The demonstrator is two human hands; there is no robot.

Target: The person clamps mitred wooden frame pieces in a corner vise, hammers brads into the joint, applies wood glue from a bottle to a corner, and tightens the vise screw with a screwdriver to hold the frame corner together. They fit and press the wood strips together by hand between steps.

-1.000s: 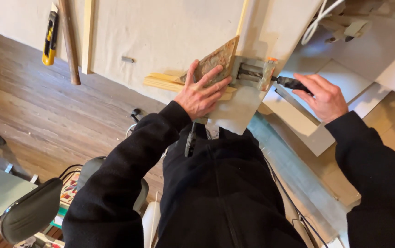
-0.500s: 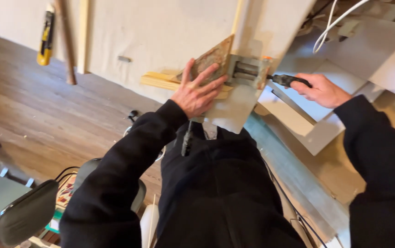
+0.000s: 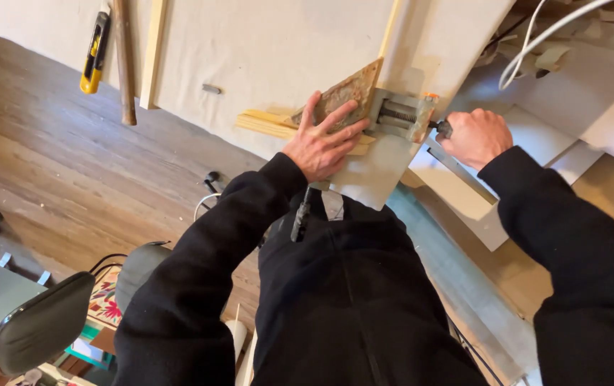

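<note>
Left hand lies spread flat on the triangular wood block, pinning it just left of the metal vise. Right hand, fist closed around the vise's handle, sits at the opposite end, along the screw's axis.

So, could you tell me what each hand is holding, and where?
Left hand presses flat on the brown triangular wooden block in the grey metal vise; right hand grips the vise's dark handle.
</note>
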